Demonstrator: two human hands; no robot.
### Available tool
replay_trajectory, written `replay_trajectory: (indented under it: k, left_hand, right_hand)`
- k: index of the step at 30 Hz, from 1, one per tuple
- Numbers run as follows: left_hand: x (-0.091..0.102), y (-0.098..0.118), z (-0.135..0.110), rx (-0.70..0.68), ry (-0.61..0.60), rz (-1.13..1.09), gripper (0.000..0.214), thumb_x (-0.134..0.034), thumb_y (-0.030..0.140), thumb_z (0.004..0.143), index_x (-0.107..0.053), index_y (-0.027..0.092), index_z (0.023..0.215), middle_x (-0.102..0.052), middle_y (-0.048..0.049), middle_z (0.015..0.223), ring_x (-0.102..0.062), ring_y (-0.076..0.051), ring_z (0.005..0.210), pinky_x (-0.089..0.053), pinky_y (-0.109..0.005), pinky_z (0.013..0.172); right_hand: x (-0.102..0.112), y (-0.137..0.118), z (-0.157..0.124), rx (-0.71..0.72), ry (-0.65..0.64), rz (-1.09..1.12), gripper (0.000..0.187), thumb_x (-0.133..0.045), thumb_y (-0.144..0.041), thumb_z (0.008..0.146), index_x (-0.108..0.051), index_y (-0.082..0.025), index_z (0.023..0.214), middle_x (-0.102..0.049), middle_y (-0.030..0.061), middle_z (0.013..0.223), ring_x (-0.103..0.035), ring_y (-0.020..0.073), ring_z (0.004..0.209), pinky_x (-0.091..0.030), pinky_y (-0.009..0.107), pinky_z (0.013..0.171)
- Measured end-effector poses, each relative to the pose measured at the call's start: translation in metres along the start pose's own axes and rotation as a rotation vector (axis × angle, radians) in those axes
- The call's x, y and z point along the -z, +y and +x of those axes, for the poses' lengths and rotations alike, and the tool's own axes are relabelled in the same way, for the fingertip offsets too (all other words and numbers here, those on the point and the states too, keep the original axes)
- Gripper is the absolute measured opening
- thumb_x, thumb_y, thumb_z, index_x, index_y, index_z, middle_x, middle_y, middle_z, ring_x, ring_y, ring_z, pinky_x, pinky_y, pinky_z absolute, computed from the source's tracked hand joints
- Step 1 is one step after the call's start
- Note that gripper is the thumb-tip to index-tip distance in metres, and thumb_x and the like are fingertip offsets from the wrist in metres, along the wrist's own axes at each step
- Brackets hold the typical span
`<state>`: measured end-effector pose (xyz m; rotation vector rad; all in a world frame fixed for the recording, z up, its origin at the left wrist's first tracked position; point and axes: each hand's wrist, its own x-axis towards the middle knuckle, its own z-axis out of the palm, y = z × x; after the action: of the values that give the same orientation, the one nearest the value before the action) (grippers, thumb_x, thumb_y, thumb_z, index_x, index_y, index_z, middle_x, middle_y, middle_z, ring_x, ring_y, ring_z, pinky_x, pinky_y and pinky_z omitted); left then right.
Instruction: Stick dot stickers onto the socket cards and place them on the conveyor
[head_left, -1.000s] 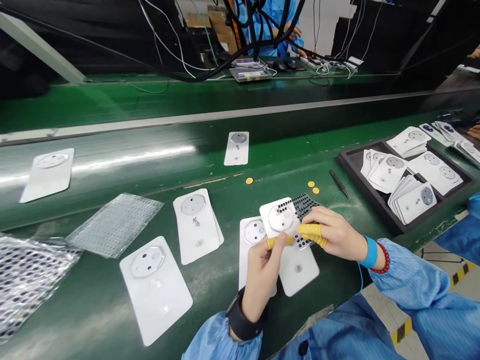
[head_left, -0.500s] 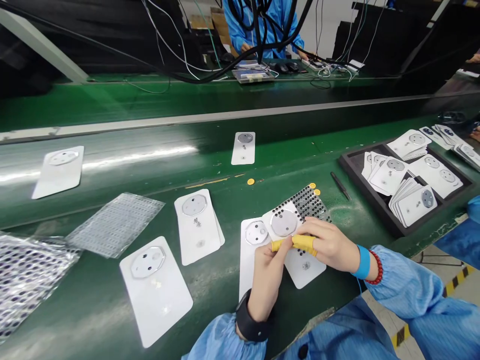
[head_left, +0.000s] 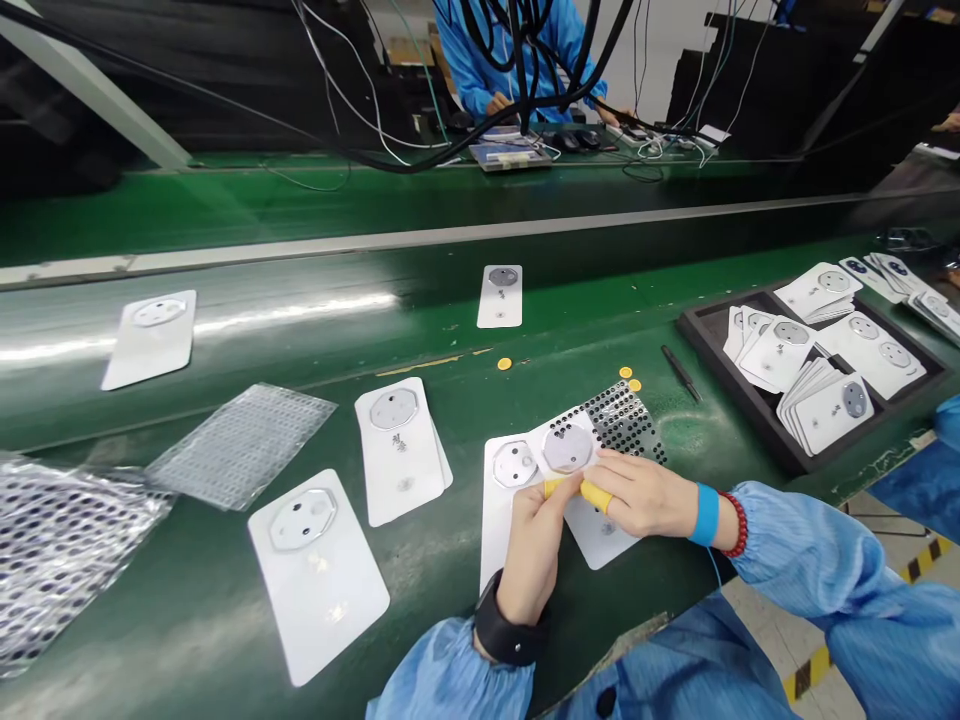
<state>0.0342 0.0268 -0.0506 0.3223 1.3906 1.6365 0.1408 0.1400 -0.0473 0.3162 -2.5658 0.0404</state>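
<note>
My left hand (head_left: 534, 540), a yellow finger cot on its index finger, is closed in a pinch over a white socket-type panel (head_left: 568, 447) with a round grey face. Against its fingertips is my right hand (head_left: 637, 495), also with a yellow finger cot, its fingers closed together above the same panel. Whatever lies between the fingertips is hidden. A clear sheet of black dots (head_left: 622, 420) lies partly across the panel's upper edge, just beyond my right hand. Under my left hand and wrist is another white panel (head_left: 496, 520) with a socket face.
More white panels (head_left: 319, 580) lie at left, beside bubble wrap (head_left: 240, 445). Two panels rest farther back, one at centre (head_left: 501, 300). A black tray (head_left: 750, 420) of panels, a dark pen-like tool (head_left: 681, 372) and yellow discs (head_left: 635, 385) are at right. Cables (head_left: 517, 60) hang ahead; a co-worker (head_left: 480, 60) stands opposite.
My right hand has moved slightly left and lower, its fingers flatter over the panel. The two panels farther back have shifted right. The view has also shifted a little.
</note>
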Motion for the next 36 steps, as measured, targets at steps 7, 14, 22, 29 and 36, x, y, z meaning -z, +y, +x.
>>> replay_trajectory:
  k: [7,14,22,29,36]
  left_hand:
    - [0.019,0.004,0.001,-0.091,0.163,0.176,0.036,-0.076,0.036,0.07,-0.07,0.013,0.098,-0.063,-0.0022,0.064,-0.059,-0.019,0.062,-0.046,-0.027,0.056]
    - [0.019,0.018,-0.021,-0.293,0.181,0.27,0.055,-0.07,0.037,0.08,-0.051,0.016,0.128,-0.064,-0.0026,0.069,-0.063,-0.02,0.063,-0.051,-0.027,0.059]
    - [0.014,0.017,-0.027,-0.189,0.112,0.229,0.062,-0.072,0.04,0.078,-0.05,0.016,0.131,-0.068,-0.0032,0.074,-0.063,-0.019,0.062,-0.052,-0.027,0.059]
    - [0.007,0.014,-0.037,-0.229,0.082,0.414,0.042,-0.064,0.041,0.083,-0.056,0.017,0.117,-0.064,-0.0014,0.067,-0.058,-0.017,0.055,-0.045,-0.025,0.05]
    - [0.001,0.018,-0.043,-0.306,0.073,0.534,0.019,-0.059,0.039,0.085,-0.058,0.02,0.085,-0.055,0.0023,0.054,-0.049,-0.014,0.046,-0.036,-0.023,0.044]
  right_hand:
    - [-0.005,0.027,-0.032,-0.371,-0.033,0.379,0.014,-0.043,-0.017,0.096,-0.057,-0.015,0.093,-0.064,0.0093,0.086,-0.06,0.0163,0.075,-0.055,0.028,0.064]
    - [0.03,0.025,-0.002,-0.708,0.17,0.62,0.009,-0.054,-0.02,0.093,-0.058,-0.016,0.086,-0.063,0.0063,0.087,-0.063,0.0132,0.076,-0.057,0.024,0.067]
    - [0.026,0.028,0.0,-0.748,0.059,0.646,0.011,-0.05,-0.02,0.094,-0.058,-0.017,0.101,-0.071,0.0086,0.095,-0.071,0.0182,0.089,-0.06,0.032,0.08]
    - [0.035,0.002,0.037,-0.515,0.35,0.45,0.006,-0.057,-0.015,0.091,-0.062,-0.017,0.094,-0.061,0.0103,0.107,-0.06,0.0189,0.099,-0.056,0.035,0.082]
    - [0.022,-0.008,0.035,-0.395,0.343,0.287,0.017,-0.053,-0.008,0.091,-0.06,-0.017,0.104,-0.064,0.0088,0.103,-0.065,0.0169,0.094,-0.046,0.051,0.102]
